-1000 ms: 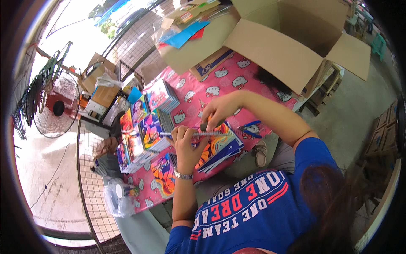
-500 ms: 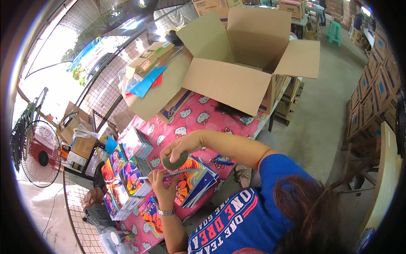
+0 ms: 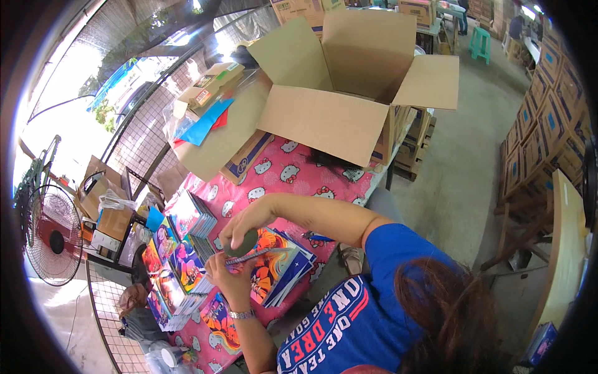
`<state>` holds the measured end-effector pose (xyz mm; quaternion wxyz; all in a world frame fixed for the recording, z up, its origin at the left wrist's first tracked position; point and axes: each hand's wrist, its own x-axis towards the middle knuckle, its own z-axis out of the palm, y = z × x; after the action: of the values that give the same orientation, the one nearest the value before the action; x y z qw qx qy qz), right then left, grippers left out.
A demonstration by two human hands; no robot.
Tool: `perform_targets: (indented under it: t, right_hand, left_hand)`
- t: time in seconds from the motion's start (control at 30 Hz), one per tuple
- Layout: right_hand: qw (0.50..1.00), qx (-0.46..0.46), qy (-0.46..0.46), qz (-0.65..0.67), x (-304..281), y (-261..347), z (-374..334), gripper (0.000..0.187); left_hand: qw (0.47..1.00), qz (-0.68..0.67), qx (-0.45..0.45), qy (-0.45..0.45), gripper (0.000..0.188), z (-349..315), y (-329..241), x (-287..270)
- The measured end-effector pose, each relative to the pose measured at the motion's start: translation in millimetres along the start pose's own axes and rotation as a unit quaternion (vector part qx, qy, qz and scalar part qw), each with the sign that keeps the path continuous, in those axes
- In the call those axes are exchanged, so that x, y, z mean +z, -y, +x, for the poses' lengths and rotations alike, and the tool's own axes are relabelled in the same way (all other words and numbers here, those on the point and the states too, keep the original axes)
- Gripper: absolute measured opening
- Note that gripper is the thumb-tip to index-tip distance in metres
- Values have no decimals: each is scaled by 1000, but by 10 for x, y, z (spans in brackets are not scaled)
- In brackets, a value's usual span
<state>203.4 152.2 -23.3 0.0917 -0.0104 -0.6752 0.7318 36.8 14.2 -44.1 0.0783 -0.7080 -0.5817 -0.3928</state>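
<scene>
My right hand (image 3: 244, 225) reaches over a stack of colourful notebooks (image 3: 285, 267) on the pink patterned table cover (image 3: 281, 176) and rests on a dark green rounded object (image 3: 243, 244). Its kind is unclear. My left hand (image 3: 225, 278), with a bracelet at the wrist, sits just below and grips a thin patterned pen (image 3: 256, 254) that lies across the top notebook. The two hands nearly touch. More colourful notebooks (image 3: 179, 262) stand in rows to the left of my hands.
A large open cardboard box (image 3: 349, 100) stands on the table's far end, with a flat carton and blue and red sheets (image 3: 208, 118) beside it. A standing fan (image 3: 47, 240) and small boxes (image 3: 103, 206) are at left behind wire mesh. Stacked cartons (image 3: 554, 106) line the right.
The view has swung so the big box and floor show more. My hands stay together over the notebook stack, and the pen now tilts instead of lying level.
</scene>
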Motion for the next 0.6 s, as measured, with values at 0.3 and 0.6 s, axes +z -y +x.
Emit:
perform_targets:
  t: [0.3, 0.6]
  right_hand:
    - [992, -7, -19, -125, -76, 8, 161, 35]
    - [980, -108, -17, 164, 112, 73, -24, 36]
  left_hand:
    - [999, 2, 36, -5, 52, 24, 306, -20]
    - [999, -26, 26, 8, 51, -12, 178, -6]
